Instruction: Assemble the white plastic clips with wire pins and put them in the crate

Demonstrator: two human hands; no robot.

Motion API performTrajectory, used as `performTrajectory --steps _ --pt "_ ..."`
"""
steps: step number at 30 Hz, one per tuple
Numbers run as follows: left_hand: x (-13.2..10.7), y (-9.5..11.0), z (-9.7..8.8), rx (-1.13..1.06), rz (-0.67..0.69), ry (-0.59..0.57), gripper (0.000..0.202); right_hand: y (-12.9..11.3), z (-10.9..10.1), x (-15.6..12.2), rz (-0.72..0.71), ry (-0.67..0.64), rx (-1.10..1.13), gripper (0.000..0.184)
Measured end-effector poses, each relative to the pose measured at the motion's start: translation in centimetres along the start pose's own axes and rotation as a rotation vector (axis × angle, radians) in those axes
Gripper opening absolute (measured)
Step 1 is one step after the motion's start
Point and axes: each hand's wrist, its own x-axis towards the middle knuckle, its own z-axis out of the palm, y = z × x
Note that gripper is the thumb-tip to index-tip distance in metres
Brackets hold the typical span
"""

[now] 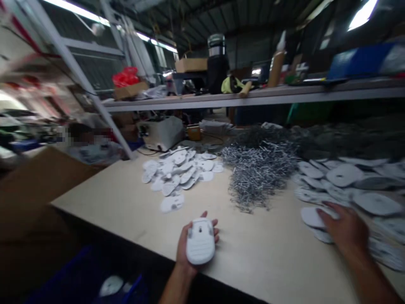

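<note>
A white rounded plastic housing (pixel 200 247) with a small dark slot near its top lies in my left hand (pixel 182 253), fingers curled around its far side. This hand is over the table's front edge. Off to the right, my right hand (pixel 349 232) has its thumb and fingers on a white oval plastic plate (pixel 311 217) at the near edge of a pile of similar plates (pixel 344 174). The undersides of its fingers are hidden. Between the hands and farther back lies a heap of thin metal screws or pins (pixel 256 173).
Another pile of white plastic parts (pixel 179 166) lies at the table's left. Behind it stands a pale boxy device (pixel 164 131). A shelf (pixel 190 102) crosses above the table's back. Cardboard (pixel 41 185) is at left; a blue bin (pixel 79 274) holding white parts is below. A person sits far left.
</note>
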Motion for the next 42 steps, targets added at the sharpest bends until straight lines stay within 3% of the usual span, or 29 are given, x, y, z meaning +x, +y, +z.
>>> performTrajectory --steps 2,6,12,14,16,19,21,23,25,28,32,38,42 --pt "0.1 0.4 -0.1 0.033 -0.009 0.026 0.074 1.3 -1.2 1.4 -0.012 0.117 -0.052 0.043" --pt "-0.3 0.1 0.2 0.089 0.013 0.044 0.081 0.8 -1.3 2.0 -0.074 0.257 0.024 0.037" --pt "0.0 -0.5 0.1 0.129 0.037 0.069 0.079 -0.6 0.5 4.1 -0.195 -0.057 0.004 0.039" --pt "0.1 -0.5 0.1 0.142 0.038 0.075 0.077 -3.5 1.9 6.0 -0.231 -0.074 -0.014 0.040" --pt "0.2 -0.6 0.2 0.151 0.041 0.085 0.076 -8.4 3.7 8.3 -0.294 -0.125 0.021 0.037" --pt "0.3 -0.5 0.5 0.160 0.045 0.113 0.075 -17.1 7.2 12.2 -0.345 -0.420 0.008 0.037" --pt "0.3 -0.4 0.4 0.157 0.049 0.111 0.069 -21.9 10.0 14.8 -0.339 -0.489 -0.008 0.039" --pt "0.4 -0.4 0.0 0.143 0.050 0.080 0.057 -25.2 12.9 17.0 -0.266 -0.525 -0.047 0.040" --pt "0.5 -0.5 -0.4 0.122 0.050 0.026 0.045 -27.0 15.7 18.4 -0.152 -0.560 -0.096 0.043" --pt "0.6 -0.6 -0.8 0.078 0.032 -0.076 0.040 -27.8 19.1 18.6 -0.029 -0.605 -0.144 0.042" --pt "1.0 -0.7 -0.7 0.020 -0.019 -0.149 0.046 -27.3 21.5 17.8 -0.014 -0.598 -0.152 0.046" --pt "1.5 -0.3 -1.2 0.008 -0.087 -0.201 0.045 -25.2 21.4 18.3 -0.081 -0.655 -0.143 0.025" --pt "1.6 0.0 -1.4 0.007 -0.101 -0.204 0.043 -24.4 20.6 18.5 -0.135 -0.684 -0.148 0.021"
